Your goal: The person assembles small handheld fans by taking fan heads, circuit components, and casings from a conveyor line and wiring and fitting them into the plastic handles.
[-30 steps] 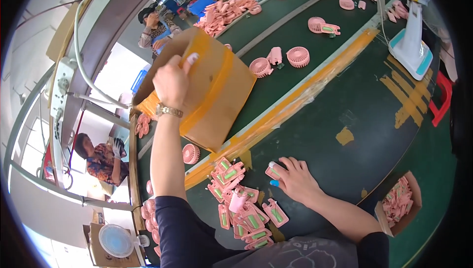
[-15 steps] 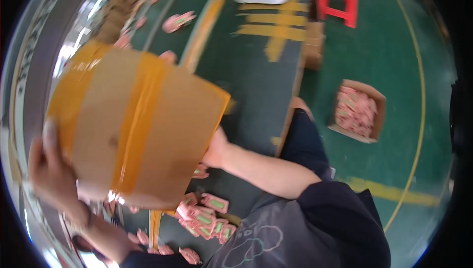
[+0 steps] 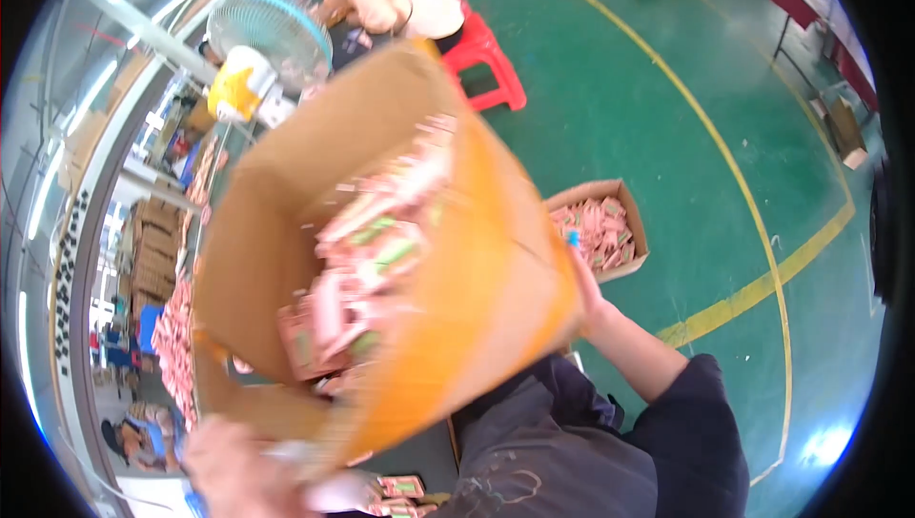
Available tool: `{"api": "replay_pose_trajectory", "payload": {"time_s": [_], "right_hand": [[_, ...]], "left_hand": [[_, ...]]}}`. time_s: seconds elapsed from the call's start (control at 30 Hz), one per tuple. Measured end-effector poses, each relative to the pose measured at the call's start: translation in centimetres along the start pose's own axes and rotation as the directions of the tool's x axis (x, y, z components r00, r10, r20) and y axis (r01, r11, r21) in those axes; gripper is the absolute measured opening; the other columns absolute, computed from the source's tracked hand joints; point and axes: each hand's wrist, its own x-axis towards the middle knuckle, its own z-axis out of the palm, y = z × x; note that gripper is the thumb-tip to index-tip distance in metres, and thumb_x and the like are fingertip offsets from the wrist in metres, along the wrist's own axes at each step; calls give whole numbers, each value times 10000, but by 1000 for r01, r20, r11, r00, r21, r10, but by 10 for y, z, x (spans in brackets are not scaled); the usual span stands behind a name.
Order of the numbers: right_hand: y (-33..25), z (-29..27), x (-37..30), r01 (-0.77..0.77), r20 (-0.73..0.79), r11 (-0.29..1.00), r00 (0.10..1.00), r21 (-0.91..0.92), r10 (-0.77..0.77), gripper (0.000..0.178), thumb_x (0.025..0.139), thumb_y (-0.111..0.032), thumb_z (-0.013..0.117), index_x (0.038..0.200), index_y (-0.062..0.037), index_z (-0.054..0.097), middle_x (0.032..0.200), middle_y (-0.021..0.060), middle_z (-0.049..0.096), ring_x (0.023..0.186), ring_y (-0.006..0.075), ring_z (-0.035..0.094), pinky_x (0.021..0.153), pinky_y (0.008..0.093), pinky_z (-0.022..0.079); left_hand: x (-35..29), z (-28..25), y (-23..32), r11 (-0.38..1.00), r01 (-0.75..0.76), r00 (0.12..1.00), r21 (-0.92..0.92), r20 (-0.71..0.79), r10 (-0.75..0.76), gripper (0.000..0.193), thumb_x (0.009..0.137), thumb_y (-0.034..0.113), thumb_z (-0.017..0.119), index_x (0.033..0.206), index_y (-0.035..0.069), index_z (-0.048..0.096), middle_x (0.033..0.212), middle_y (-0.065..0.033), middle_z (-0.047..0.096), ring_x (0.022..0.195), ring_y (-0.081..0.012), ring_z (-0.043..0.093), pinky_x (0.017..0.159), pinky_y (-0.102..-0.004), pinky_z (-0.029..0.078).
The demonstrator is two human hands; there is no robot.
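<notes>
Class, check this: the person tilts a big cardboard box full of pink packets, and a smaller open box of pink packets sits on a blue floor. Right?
Not quite. The head view shows the floor is green, not blue. The big cardboard box and the smaller open box are as stated.

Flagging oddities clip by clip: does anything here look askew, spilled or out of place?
Yes. The large brown cardboard box with orange tape is tipped steeply between the left hand and right hand, its open side facing the camera, and the small pink packets inside are sliding in a blurred heap toward its lower corner.
</notes>
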Motion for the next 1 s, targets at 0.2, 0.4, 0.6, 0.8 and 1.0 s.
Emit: {"api": "replay_pose_trajectory", "payload": {"time_s": [0.2,0.4,0.6,0.8,1.0], "right_hand": [[-71,-29,-71,321,-89,622,840,-714,-536,816,926,-676,384,1470,-69,361,1433,136,487,1302,335,475,1100,510,357],[-83,-80,-122,276,-237,625,755,-730,-611,781,918,-660,407,1456,-95,383,1421,112,495,1303,318,466,1086,522,353],[-125,-106,-144,-2,-489,688,706,-725,-512,746,910,-643,430,1442,-121,406,1410,88,503,1304,302,457,1072,535,349],[-139,-140,-188,-17,-572,697,587,-717,-573,712,903,-627,453,1428,-147,429,1398,64,511,1305,286,447,1059,547,345],[-156,-160,-198,24,-575,671,493,-741,-653,680,895,-611,475,1414,-173,451,1386,40,518,1306,270,438,1045,560,341]], "left_hand": [[20,110,77,758,-467,881,-455,-159,446,269,915,226,669,812,-21,638,671,-65,595,575,-104,568,490,-234,405],[-17,204,144,612,-355,872,-706,-15,489,130,768,186,561,769,56,556,608,-11,513,596,-149,567,592,-280,452],[-33,281,199,491,-234,951,-839,-92,296,178,754,219,572,680,57,571,614,-69,606,572,-212,602,524,-338,427],[-45,304,221,656,-123,935,-745,134,328,120,665,224,637,605,154,715,608,3,663,645,-206,628,671,-335,471],[-24,374,168,716,-139,950,-684,113,293,121,627,231,651,579,130,697,572,3,642,600,-198,628,517,-347,468]]}}
